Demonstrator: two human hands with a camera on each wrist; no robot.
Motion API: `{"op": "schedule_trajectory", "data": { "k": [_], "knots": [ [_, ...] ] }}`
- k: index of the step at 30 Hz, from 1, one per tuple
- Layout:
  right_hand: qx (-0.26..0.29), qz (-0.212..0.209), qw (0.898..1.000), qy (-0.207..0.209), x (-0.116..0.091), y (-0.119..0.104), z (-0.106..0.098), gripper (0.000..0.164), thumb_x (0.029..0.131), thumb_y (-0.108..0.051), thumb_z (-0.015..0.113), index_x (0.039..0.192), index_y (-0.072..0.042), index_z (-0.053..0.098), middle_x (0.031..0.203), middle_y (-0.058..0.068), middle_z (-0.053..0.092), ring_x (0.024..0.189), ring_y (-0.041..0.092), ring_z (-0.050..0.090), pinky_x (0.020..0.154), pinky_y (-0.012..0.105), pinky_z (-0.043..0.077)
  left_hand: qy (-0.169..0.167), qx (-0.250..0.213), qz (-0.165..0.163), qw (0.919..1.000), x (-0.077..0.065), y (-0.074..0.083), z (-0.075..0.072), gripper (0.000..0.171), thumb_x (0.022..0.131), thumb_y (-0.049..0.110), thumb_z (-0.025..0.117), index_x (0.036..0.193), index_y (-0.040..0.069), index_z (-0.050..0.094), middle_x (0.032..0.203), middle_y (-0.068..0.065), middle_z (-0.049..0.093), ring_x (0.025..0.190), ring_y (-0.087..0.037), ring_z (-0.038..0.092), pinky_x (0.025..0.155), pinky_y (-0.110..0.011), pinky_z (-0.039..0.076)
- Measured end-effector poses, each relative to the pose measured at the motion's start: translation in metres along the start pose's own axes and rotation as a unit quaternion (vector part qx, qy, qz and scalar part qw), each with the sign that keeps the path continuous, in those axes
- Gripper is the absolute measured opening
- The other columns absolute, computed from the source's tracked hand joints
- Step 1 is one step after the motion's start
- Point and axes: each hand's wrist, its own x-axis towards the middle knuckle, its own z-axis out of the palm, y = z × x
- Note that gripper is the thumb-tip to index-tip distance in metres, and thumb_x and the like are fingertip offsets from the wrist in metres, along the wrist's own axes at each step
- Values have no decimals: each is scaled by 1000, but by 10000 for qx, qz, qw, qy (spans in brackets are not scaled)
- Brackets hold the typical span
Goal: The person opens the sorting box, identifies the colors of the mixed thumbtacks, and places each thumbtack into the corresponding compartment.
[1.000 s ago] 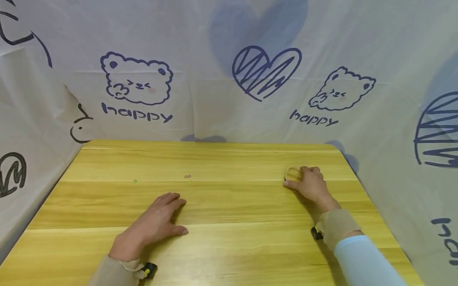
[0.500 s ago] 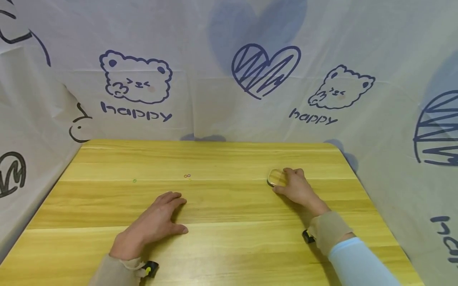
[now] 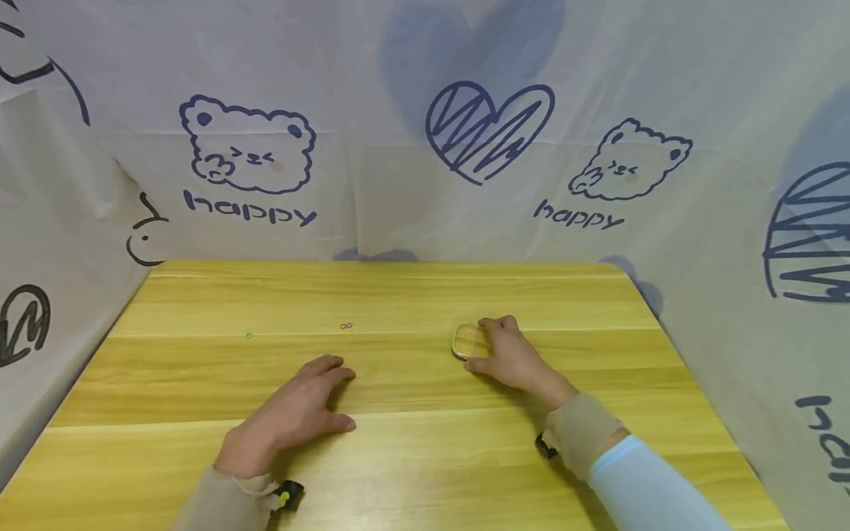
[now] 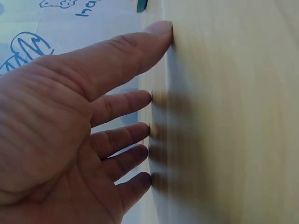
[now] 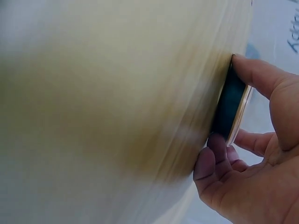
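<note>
My right hand (image 3: 514,360) grips a small rounded-square box (image 3: 464,341) by its sides, thumb at the near edge and fingers at the far edge. Its top looks see-through with a pale rim; in the right wrist view the box (image 5: 230,103) shows a dark teal side. It sits on or just over the table; I cannot tell which. My left hand (image 3: 292,409) rests on the table with spread, slightly bent fingers and holds nothing. Beyond it lie two tiny reddish and purple rings (image 3: 346,325), a faint yellow one (image 3: 351,332) and a green ring (image 3: 249,335).
The wood-grain table (image 3: 412,472) has its far edge against a white hanging cloth (image 3: 392,184) printed with bears and hearts. More of this cloth hangs along the left and right sides. Both wrists carry a strap with a small black device (image 3: 290,495).
My right hand has moved left across the table with the box, toward the tiny rings. The left hand stays nearly in place, and the rings lie as before.
</note>
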Motion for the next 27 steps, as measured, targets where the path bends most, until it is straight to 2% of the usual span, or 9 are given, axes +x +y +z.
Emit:
{"op": "schedule_trajectory", "data": {
  "k": [8, 13, 22, 27],
  "knots": [
    [-137, -405, 9988, -235, -4, -26, 14, 82, 80, -43, 76, 143, -7, 39, 129, 17, 40, 107, 27, 53, 91, 45, 49, -26, 49, 205, 9998, 10, 10, 5, 70, 78, 33, 79, 135, 4, 51, 145, -22, 40, 135, -37, 33, 107, -52, 36],
    [-143, -578, 9977, -325, -7, -39, 22, 81, 80, -42, 76, 143, -9, 39, 131, 15, 40, 107, 24, 53, 91, 43, 49, -29, 78, 203, 9998, 13, 16, 8, 69, 77, 32, 80, 134, 3, 52, 145, -22, 41, 135, -37, 34, 109, -50, 35],
    [-165, -704, 9966, -408, -9, -50, 32, 83, 79, -45, 76, 145, -11, 38, 131, 13, 41, 105, 22, 53, 90, 41, 49, 91, 113, 254, 9996, 17, 20, 14, 68, 77, 34, 80, 132, 3, 54, 143, -22, 43, 134, -37, 35, 108, -50, 36],
    [-193, -773, 9960, -409, -10, -54, 34, 83, 80, -44, 76, 146, -10, 37, 131, 13, 43, 104, 22, 53, 90, 40, 49, 230, 165, 242, 9993, 27, 25, 18, 73, 77, 39, 80, 133, 2, 51, 141, -21, 45, 131, -36, 39, 107, -49, 37]
  ]
}}
